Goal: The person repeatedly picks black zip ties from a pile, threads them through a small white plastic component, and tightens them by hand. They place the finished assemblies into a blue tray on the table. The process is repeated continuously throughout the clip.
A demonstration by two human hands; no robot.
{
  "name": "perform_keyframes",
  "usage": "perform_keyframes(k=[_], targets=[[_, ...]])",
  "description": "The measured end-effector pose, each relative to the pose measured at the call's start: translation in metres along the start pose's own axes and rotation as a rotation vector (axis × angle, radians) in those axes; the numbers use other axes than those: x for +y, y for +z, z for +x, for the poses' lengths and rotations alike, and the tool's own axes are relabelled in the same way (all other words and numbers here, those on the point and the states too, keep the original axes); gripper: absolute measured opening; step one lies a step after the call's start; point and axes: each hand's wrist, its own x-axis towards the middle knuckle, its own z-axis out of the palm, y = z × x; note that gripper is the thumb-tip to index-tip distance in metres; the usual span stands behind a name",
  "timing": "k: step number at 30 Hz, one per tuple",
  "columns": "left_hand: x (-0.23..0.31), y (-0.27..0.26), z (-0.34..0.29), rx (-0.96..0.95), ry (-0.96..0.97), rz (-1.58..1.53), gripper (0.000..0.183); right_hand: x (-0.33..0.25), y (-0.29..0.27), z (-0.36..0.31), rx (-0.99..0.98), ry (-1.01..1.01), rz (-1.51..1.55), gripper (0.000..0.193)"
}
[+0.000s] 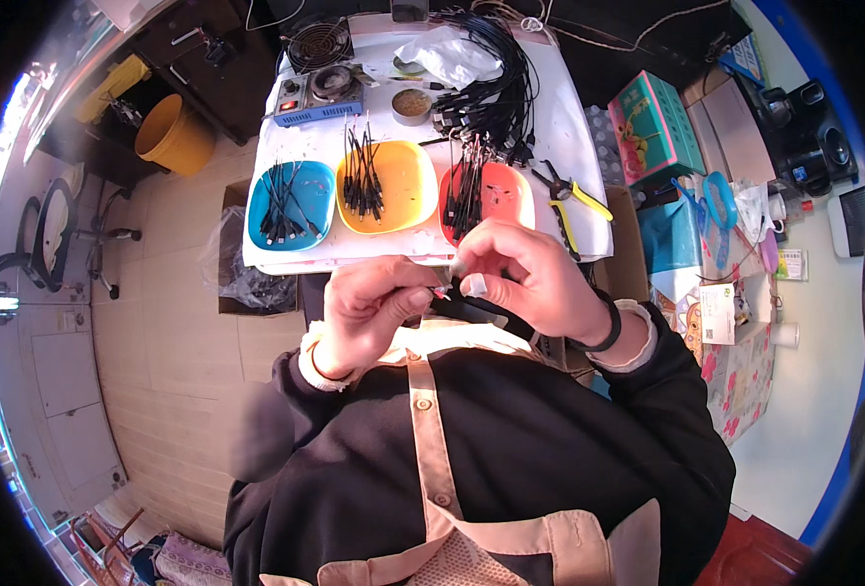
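Your left hand (366, 311) has its thumb and finger pinched on a small piece (441, 292) with some red and white (too tiny to tell what it is). It sits between your two hands, by the near edge of the table (581, 146). Your right hand (535, 278) is just beside it, thumb and finger curled close; you can't tell if they hold anything. The right thumb has a white patch (475, 285) at its tip.

Along the near edge, left to right, stand a blue tray (317, 186), a yellow tray (410, 176) and a red tray (514, 195), each with black cables (362, 181) in it. Pliers (557, 186) lie near the right edge. Toward the far left corner are a blue heater (320, 110) and a fan (319, 46). A big cable bunch (501, 88) lies toward the far right corner.
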Motion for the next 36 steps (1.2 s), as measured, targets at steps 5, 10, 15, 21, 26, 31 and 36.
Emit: perform_keyframes(k=[5, 10, 15, 21, 26, 31, 36], targets=[[-0.006, 0.009, -0.006, 0.06, -0.14, -0.368, 0.007, -0.009, 0.005, 0.002, 0.108, -0.597, -0.657, 0.025], [0.0, 0.01, -0.006, 0.024, 0.02, 0.069, 0.007, -0.008, 0.007, -0.007, -0.002, -0.175, -0.299, 0.008], [0.0, 0.012, -0.006, 0.06, -0.035, -0.172, 0.01, -0.002, 0.011, -0.008, -0.095, 0.291, 0.563, 0.019], [-0.004, 0.017, -0.004, -0.014, -0.31, -0.998, 0.014, -0.001, 0.01, 0.001, 0.083, -0.558, -0.315, 0.023], [-0.001, 0.021, -0.001, -0.061, -0.34, -1.052, 0.015, 0.004, 0.012, 0.003, 0.135, -0.675, -0.378, 0.016], [-0.001, 0.015, -0.004, -0.041, -0.237, -0.805, 0.017, 0.01, 0.019, 0.001, 0.154, -0.524, -0.148, 0.015], [-0.003, 0.011, -0.003, 0.029, -0.343, -0.707, 0.012, 0.011, 0.006, 0.007, 0.103, -0.512, -0.236, 0.02]])
